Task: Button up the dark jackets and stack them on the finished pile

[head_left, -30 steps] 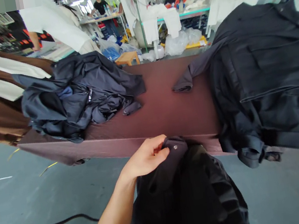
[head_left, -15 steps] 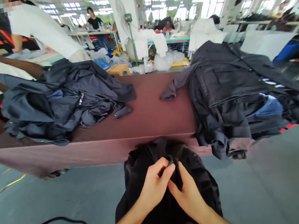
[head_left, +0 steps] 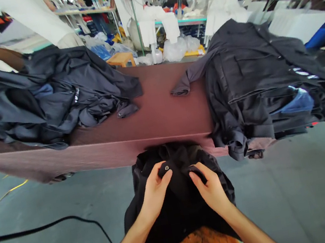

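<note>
A black garment (head_left: 179, 215) lies bunched across my lap, its far end against the front of the cloth-covered table. My left hand (head_left: 155, 187) pinches one edge of it, where a small round metal snap (head_left: 167, 168) shows by the fingertips. To the right, my right hand (head_left: 207, 182) grips another fold of the same garment between thumb and fingers. The two hands are a short way apart, with dark fabric between them. What lies under the right fingertips is hidden.
The table (head_left: 177, 114) has a brown cover. A heap of dark jackets (head_left: 60, 97) lies on its left, a stack of dark jackets (head_left: 252, 76) on its right. A black cable (head_left: 57, 221) runs along the floor. A person in white (head_left: 27, 15) stands behind the left heap.
My hands were close together at the garment's edge and have moved apart, left and right. The snap has come into plain sight. The view has tilted down a little.
</note>
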{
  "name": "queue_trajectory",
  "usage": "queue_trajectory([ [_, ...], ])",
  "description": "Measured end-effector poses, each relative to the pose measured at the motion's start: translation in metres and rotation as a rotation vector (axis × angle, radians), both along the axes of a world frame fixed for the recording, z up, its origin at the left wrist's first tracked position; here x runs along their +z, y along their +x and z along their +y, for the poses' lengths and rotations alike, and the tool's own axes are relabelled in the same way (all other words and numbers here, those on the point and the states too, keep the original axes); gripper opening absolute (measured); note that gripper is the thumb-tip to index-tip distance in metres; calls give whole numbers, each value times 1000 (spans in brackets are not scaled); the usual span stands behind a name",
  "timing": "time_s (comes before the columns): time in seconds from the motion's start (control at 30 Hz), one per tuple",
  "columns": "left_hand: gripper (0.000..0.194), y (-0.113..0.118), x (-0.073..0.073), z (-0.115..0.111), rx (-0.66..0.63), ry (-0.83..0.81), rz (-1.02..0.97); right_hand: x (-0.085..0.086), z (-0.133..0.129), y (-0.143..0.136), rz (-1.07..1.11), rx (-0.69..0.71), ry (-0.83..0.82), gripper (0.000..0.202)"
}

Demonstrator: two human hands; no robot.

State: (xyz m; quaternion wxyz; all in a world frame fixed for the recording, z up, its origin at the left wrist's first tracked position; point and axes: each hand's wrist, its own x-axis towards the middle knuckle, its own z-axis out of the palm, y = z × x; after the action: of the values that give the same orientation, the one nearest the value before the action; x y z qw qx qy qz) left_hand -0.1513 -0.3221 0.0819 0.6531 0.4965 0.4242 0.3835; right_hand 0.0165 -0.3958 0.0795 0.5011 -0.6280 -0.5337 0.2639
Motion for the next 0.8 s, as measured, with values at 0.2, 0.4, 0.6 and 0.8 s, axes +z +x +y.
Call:
queue_trajectory([
  [0.2, 32, -3, 6, -2, -20, 48, 91, 1, -3, 5, -150, -83, 39, 24],
  [0.4, 25, -11, 22, 13, -159, 500, 435, 29, -4, 19, -656, 522, 169, 15],
  [0.6, 23, -12, 35, 11, -565, 837, 521, 52, -2, 18, -1004, 632, 137, 13],
  [0.8, 21, -12, 26, 29, -260, 953, 595, 46, -16, -1, -1041, 803, 180, 15],
])
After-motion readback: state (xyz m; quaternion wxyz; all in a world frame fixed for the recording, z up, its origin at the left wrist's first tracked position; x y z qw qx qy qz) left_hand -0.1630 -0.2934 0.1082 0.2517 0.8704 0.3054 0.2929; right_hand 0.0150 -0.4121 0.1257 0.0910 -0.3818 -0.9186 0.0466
